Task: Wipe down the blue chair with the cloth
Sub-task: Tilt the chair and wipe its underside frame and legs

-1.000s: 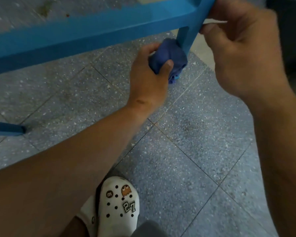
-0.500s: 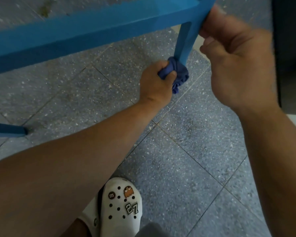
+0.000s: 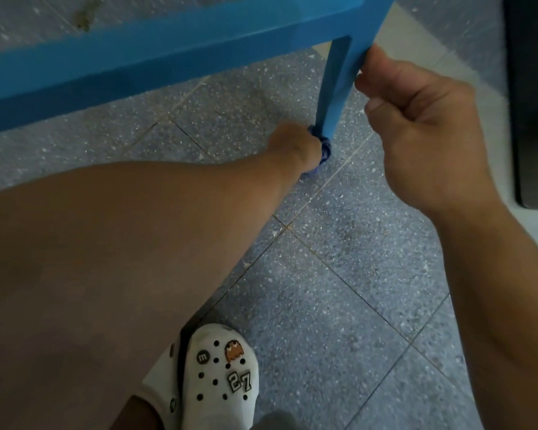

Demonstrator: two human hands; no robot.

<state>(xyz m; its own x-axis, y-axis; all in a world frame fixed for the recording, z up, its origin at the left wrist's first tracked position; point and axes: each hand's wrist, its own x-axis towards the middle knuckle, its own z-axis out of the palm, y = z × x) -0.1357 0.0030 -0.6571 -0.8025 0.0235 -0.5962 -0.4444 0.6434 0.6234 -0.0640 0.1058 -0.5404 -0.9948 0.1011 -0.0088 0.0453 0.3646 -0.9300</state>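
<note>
Blue chair (image 3: 168,54) stands just ahead, its near leg running downward between both hands: left hand (image 3: 292,147) bunches the cloth (image 3: 323,150) at the foot, right hand (image 3: 416,119) grips higher.

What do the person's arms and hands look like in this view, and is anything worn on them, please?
Both arms are bare as far as the view reaches: no sleeves, gloves, watch or rings show on the left hand or the right hand. The right hand's visible nails are short and unpainted. The only clothing visible is a white clog with charms and the number 27.
</note>
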